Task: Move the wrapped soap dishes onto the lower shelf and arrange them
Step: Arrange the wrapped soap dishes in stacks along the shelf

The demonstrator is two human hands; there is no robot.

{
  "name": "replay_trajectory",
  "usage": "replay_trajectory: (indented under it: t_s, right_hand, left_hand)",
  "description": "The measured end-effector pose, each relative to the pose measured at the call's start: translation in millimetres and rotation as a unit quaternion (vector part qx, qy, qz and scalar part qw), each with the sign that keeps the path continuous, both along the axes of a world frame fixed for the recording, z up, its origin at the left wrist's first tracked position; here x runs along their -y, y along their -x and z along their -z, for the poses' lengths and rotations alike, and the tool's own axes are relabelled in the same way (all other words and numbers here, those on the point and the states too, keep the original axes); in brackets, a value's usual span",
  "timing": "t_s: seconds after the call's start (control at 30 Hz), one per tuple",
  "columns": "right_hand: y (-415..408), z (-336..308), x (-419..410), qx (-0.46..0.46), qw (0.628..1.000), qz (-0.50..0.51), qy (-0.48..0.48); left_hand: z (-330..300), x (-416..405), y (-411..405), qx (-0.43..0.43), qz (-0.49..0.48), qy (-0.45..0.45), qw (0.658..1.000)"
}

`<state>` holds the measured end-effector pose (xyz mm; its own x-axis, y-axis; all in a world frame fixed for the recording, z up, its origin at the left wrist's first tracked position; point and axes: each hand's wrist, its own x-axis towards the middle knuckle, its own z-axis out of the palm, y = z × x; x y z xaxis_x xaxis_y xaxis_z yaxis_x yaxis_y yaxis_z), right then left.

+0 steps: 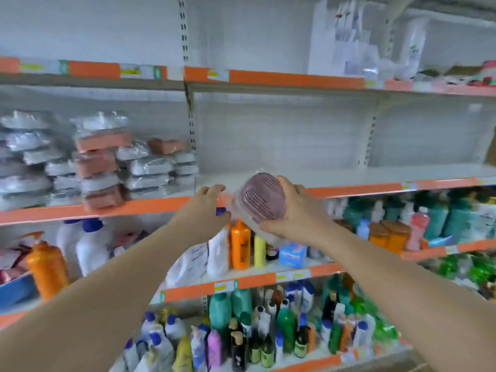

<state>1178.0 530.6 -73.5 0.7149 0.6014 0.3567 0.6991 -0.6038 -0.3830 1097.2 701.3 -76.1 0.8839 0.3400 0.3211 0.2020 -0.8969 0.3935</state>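
The right hand (291, 213) is gripping a wrapped soap dish (259, 197) tilted just before the shelf (349, 178), while the left hand (208, 204) is touching its wrap, fingers loosely curled.

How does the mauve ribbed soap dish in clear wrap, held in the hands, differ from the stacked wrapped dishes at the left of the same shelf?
The mauve ribbed soap dish is held by the right hand at the shelf edge, tilted; the stacked wrapped dishes rest flat on the shelf. The held dish is single and mauve; the stacks are grey and orange. The left hand touches its wrap. All are in clear plastic.
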Motion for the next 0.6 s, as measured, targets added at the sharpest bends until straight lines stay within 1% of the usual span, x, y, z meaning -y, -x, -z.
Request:
replay_trajectory:
  t_s: [0.17, 0.3, 0.5, 0.6]
  right_hand:
    - [22.4, -29.4, -76.1, 0.024, 0.998, -0.059, 0.017]
    - [29.9, -41.6, -137.0, 0.041, 0.995, -0.089, 0.023]
    - [17.3, -57.8, -232.7, 0.056, 0.994, -0.092, 0.026]
    - [3.3, -70.8, -268.2, 0.051, 0.995, -0.087, 0.003]
  left_hand:
    - [-31.4, -62.3, 50.3, 0.002, -0.079, -0.012, 0.997]
    - [-43.6, -115.7, 68.1, 0.004, -0.128, -0.020, 0.992]
    - [-51.0, -203.4, 61.6, 0.025, -0.136, -0.040, 0.990]
    - [-62.2, -237.6, 51.8, 0.046, -0.146, -0.051, 0.987]
